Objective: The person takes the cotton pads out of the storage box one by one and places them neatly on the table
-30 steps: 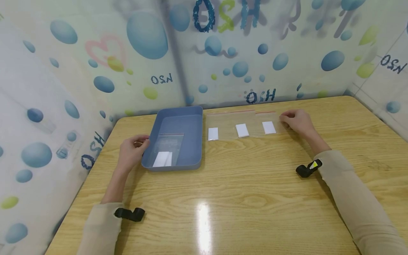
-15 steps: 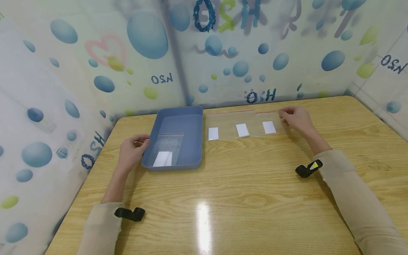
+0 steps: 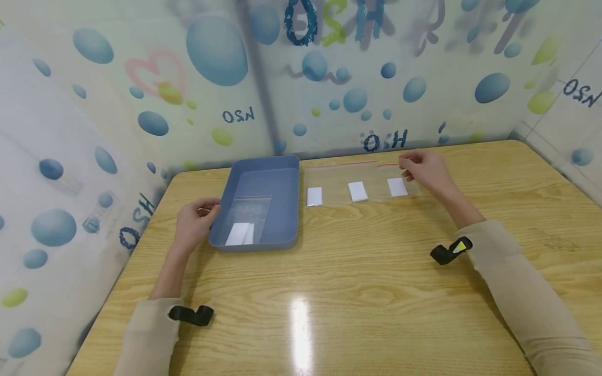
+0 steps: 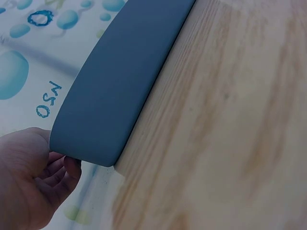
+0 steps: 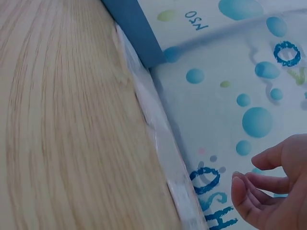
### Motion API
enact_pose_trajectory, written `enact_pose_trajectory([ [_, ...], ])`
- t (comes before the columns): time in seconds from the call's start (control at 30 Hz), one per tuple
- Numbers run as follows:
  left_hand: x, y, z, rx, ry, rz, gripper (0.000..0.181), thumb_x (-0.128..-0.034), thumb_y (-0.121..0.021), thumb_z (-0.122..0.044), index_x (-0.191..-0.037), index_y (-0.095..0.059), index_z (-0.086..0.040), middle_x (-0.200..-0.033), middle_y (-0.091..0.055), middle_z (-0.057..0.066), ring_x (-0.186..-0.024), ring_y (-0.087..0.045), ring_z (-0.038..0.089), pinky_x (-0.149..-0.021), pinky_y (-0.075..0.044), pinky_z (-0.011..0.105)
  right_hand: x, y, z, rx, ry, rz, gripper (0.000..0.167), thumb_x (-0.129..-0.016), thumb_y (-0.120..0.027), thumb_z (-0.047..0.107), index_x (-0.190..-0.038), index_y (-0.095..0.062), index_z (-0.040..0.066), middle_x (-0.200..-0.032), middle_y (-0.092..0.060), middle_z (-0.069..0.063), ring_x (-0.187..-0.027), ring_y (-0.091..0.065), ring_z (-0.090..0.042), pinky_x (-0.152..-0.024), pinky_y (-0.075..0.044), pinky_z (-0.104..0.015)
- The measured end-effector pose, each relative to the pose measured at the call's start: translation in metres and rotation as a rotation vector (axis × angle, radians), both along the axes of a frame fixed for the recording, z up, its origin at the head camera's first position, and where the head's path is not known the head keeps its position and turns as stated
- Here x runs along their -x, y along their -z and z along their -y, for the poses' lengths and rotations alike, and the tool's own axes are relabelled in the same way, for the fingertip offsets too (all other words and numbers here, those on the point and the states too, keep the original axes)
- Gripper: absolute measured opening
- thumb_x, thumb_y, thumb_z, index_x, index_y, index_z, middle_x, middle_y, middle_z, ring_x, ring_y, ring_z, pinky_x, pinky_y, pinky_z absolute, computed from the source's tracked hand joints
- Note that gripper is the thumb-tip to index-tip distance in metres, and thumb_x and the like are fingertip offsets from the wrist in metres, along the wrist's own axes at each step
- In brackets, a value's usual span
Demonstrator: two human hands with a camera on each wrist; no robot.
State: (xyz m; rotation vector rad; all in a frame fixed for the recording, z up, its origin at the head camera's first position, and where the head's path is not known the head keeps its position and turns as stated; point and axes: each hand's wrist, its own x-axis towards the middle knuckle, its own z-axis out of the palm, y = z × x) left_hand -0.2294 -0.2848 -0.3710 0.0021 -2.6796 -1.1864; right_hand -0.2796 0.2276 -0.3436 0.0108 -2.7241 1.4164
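A blue-grey tray [image 3: 282, 209] stands near the back left of the table. My left hand [image 3: 194, 222] grips its left wall, thumb and fingers curled at the edge in the left wrist view. Inside the tray lies a clear zip bag [image 3: 251, 211] with white rectangular pieces [image 3: 240, 234] in it. To the tray's right, clear zip bags with red seals lie flat in an overlapping row, each with a white rectangle: left bag [image 3: 329, 180], right bag [image 3: 383, 172]. My right hand [image 3: 429, 169] hovers over the right end of the row, fingers loosely bent, holding nothing.
The wood table [image 3: 357, 282] meets a patterned wall [image 3: 329, 99] right behind the tray and bags. Another wall [image 3: 56, 209] runs along its left side. Black camera mounts [image 3: 192, 315] sit at both wrists.
The right hand has lifted slightly and moved left, from the right bag's outer edge to over its red seal. The left hand, tray and bags stay put.
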Motion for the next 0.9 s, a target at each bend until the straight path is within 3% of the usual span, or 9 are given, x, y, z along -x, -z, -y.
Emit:
enact_pose_trajectory([
  [0.23, 0.000, -0.001, 0.000, -0.002, 0.009, -0.010, 0.028, -0.1002, -0.062, -0.014, -0.120, -0.069, 0.005, -0.104, -0.067, 0.020, -0.080, -0.059, 0.006, -0.062, -0.048, 0.016, -0.004, -0.008, 0.014, 0.064, -0.029, -0.017, 0.041, -0.106, -0.053, 0.027, -0.129, -0.060, -0.006, -0.115, -0.063, -0.027, -0.082, -0.067, -0.020, -0.074, -0.057, -0.026],
  [0.37, 0.000, -0.001, 0.001, 0.004, 0.010, -0.009, 0.029, -0.1002, -0.062, -0.014, -0.120, -0.069, 0.005, -0.104, -0.067, 0.021, -0.081, -0.060, 0.008, -0.063, -0.048, 0.015, -0.008, -0.012, 0.023, 0.107, -0.057, -0.021, 0.040, -0.105, -0.054, 0.025, -0.129, -0.059, -0.007, -0.109, -0.064, -0.022, -0.083, -0.068, -0.022, -0.073, -0.057, -0.026],
  [0.53, 0.000, -0.001, 0.001, 0.007, 0.011, 0.002, 0.029, -0.1011, -0.061, -0.015, -0.121, -0.069, 0.005, -0.105, -0.066, 0.020, -0.084, -0.060, 0.011, -0.063, -0.049, 0.016, -0.012, -0.018, 0.035, 0.134, -0.089, -0.002, 0.041, -0.106, -0.053, 0.026, -0.131, -0.058, -0.007, -0.109, -0.065, -0.018, -0.077, -0.065, -0.010, -0.071, -0.055, -0.020],
  [0.6, 0.000, -0.001, 0.001, 0.005, 0.011, 0.003, 0.029, -0.1012, -0.061, -0.015, -0.121, -0.069, 0.005, -0.106, -0.066, 0.020, -0.084, -0.060, 0.011, -0.063, -0.049, 0.016, -0.012, -0.018, 0.041, 0.136, -0.098, 0.000, 0.040, -0.106, -0.054, 0.025, -0.131, -0.058, -0.006, -0.110, -0.065, -0.019, -0.077, -0.065, -0.009, -0.074, -0.056, -0.023],
  [0.73, -0.001, -0.001, 0.000, -0.002, 0.009, 0.001, 0.029, -0.1010, -0.061, -0.014, -0.121, -0.069, 0.005, -0.105, -0.066, 0.021, -0.083, -0.060, 0.012, -0.063, -0.049, 0.016, -0.011, -0.014, 0.051, 0.135, -0.123, -0.009, 0.037, -0.105, -0.055, 0.025, -0.129, -0.059, -0.004, -0.110, -0.067, -0.020, -0.082, -0.068, -0.018, -0.082, -0.057, -0.035],
  [0.9, -0.001, -0.001, 0.001, -0.008, 0.008, 0.008, 0.030, -0.1013, -0.061, -0.015, -0.121, -0.069, 0.005, -0.106, -0.066, 0.021, -0.084, -0.061, 0.013, -0.063, -0.049, 0.016, -0.011, -0.012, 0.065, 0.151, -0.179, 0.006, 0.038, -0.105, -0.055, 0.025, -0.130, -0.058, -0.005, -0.114, -0.065, -0.025, -0.093, -0.068, -0.032, -0.085, -0.056, -0.040],
])
